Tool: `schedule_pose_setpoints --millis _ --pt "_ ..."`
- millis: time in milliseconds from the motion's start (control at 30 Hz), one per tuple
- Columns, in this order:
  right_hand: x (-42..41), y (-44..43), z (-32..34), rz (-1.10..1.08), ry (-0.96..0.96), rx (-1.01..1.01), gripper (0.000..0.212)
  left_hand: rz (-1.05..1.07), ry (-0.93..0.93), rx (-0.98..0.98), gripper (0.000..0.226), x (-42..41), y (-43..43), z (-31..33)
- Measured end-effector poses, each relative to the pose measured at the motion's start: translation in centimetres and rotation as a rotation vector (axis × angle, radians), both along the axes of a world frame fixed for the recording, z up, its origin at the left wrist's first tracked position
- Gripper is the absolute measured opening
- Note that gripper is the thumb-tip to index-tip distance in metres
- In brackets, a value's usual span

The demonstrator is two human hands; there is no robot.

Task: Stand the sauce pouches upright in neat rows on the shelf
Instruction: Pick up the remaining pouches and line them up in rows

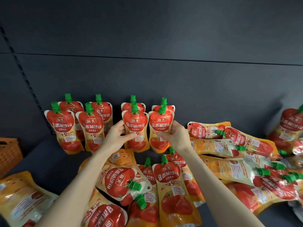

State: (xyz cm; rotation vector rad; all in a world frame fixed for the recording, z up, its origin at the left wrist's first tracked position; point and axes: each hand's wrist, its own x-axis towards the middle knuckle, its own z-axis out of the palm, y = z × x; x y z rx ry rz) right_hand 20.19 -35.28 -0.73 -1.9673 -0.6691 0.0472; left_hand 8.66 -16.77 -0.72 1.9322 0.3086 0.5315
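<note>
Pouches lie flat in a messy pile point(170, 185) at the front of the dark grey shelf point(49, 161), red and orange soft plastic sauce packs with green screw caps. More spill over on the right side point(246, 161).

Past the pile, both arms reach in. The left hand point(115, 136) is curled round the left edge of one standing red sauce pouch point(135, 128), thumb in front. The right hand point(174, 135) grips the right edge of the next standing pouch point(160, 130), fingers bent on its front. These two touch side by side.

To do this well, I think, press each bottom flat on the shelf, turn the labels forward, and let go slowly so nothing tips.

Left of them, four more pouches point(77, 126) stand in two pairs. Behind is the dark back wall point(164, 71). An orange crate point(9, 153) sits far left.
</note>
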Motion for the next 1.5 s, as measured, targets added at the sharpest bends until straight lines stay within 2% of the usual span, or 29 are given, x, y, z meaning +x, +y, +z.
schedule_pose_setpoints --millis 133,433,867,1500 --pt "0.1 -0.2 -0.3 0.045 0.0 -0.046 0.048 0.005 0.043 0.033 0.057 0.0 -0.5 -0.6" --pt "-1.3 0.5 -0.1 0.045 0.006 0.091 0.036 0.089 0.013 0.066 0.054 -0.8 0.7 -1.2" --pt "-2.2 -0.6 0.7 0.034 0.022 -0.047 0.03 -0.037 0.056 0.1 0.056 -0.5 1.2 -1.9" --pt "-2.7 -0.3 -0.7 0.007 0.064 -0.065 0.039 0.017 0.105 0.133 0.053 -0.6 0.1 -2.0"
